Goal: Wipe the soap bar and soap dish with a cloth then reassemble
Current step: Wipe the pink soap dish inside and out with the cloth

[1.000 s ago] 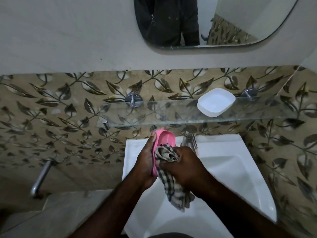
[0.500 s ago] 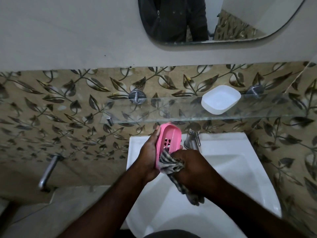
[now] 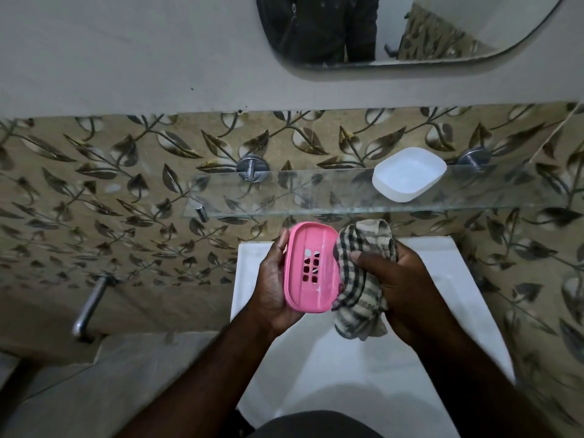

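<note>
Two grips are raised over the white sink (image 3: 363,368), and both are closed on something. Your left grip (image 3: 273,279) clasps the pink soap dish tray (image 3: 311,267) by its left long edge, with the palm under it. Most of the fingers are hidden behind the tray. The tray is tilted up, its slotted inside facing you. Just right of that grip, your right grip (image 3: 401,289) is curled round the checked cloth (image 3: 360,298), with the thumb pressed on top. Its other fingers are buried in the folds. The cloth touches the tray's right edge and covers part of it, so you cannot tell how far it wraps behind. Beyond the right grip, well apart, a white dish base (image 3: 409,173) sits on the glass shelf (image 3: 284,197). The bottom edge of the frame cuts off your forearms and the sink's near rim. A dark rounded shape there is too dim to make out.
</note>
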The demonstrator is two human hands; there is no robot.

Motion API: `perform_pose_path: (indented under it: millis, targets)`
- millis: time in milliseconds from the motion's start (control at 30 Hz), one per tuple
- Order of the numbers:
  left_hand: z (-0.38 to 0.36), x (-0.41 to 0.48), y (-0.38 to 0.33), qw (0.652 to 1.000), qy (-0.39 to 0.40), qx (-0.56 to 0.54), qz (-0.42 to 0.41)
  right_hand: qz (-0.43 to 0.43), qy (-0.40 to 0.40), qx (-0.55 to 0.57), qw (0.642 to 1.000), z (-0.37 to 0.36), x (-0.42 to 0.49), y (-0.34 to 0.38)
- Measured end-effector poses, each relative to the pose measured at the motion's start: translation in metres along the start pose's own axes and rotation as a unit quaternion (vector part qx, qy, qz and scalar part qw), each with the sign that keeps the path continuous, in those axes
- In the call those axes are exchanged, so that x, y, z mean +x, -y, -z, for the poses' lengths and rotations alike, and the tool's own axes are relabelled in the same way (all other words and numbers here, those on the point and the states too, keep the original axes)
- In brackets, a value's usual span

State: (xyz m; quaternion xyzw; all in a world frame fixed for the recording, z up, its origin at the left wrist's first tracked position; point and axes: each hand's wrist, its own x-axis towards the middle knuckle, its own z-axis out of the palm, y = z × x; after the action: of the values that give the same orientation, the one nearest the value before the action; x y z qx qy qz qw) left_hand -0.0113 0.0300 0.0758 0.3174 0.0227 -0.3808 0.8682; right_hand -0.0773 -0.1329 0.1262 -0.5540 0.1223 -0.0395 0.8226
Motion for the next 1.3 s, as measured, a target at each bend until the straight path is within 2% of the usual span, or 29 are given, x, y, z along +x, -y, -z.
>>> perform_pose_path:
  millis: [167,267,333,400,467,500,567,633,700,800,867,933,1100,1200,1300]
  targets:
    - [-0.004,0.000,0.004,1.000,0.005,0.013,-0.009,-0.021,0.049,-0.008,0.999,-0.011,-0.005,0.001]
    - [-0.010,0.002,0.009,0.999,-0.011,0.036,-0.020,0.007,0.002,0.001,1.000,-0.030,0.000,0.000]
    - [-0.012,0.002,0.009,0.998,-0.016,0.055,-0.028,0.040,-0.014,-0.054,0.998,-0.040,0.000,-0.003]
    - [-0.012,-0.002,0.002,0.996,-0.040,0.068,-0.044,0.049,0.039,-0.152,0.986,-0.044,-0.010,-0.010]
    - [-0.007,-0.005,-0.004,0.992,-0.073,0.085,-0.063,0.002,0.116,-0.223,0.968,-0.042,-0.022,-0.014]
    - [-0.006,-0.006,-0.004,0.991,-0.081,0.089,-0.064,-0.020,0.130,-0.231,0.964,-0.039,-0.021,-0.013]
    - [-0.011,-0.006,0.002,0.992,-0.075,0.078,-0.059,-0.037,0.097,-0.197,0.975,-0.040,-0.008,-0.005]
    - [-0.017,-0.005,0.009,0.994,-0.062,0.068,-0.066,-0.035,0.032,-0.087,0.995,-0.044,0.009,0.004]
    - [-0.022,-0.003,0.010,0.994,-0.047,0.050,-0.079,-0.012,-0.003,-0.003,1.000,-0.053,0.017,0.010]
    - [-0.021,-0.004,0.000,0.991,-0.075,0.074,-0.088,0.024,0.023,-0.112,0.993,-0.051,0.001,-0.008]
    - [-0.016,-0.005,-0.004,0.984,-0.114,0.109,-0.088,-0.008,0.080,-0.183,0.980,-0.046,-0.013,-0.019]
    - [-0.014,-0.006,0.000,0.979,-0.127,0.130,-0.089,-0.035,0.095,-0.193,0.976,-0.042,-0.010,-0.018]
    - [-0.021,-0.007,0.010,0.986,-0.087,0.079,-0.115,-0.011,-0.024,-0.035,0.999,-0.054,0.018,-0.001]
    - [-0.016,-0.009,0.007,0.982,-0.120,0.081,-0.120,0.023,0.005,-0.112,0.993,-0.053,0.000,-0.022]
    - [-0.006,-0.012,0.004,0.964,-0.165,0.140,-0.151,-0.013,0.076,-0.191,0.979,-0.046,-0.020,-0.038]
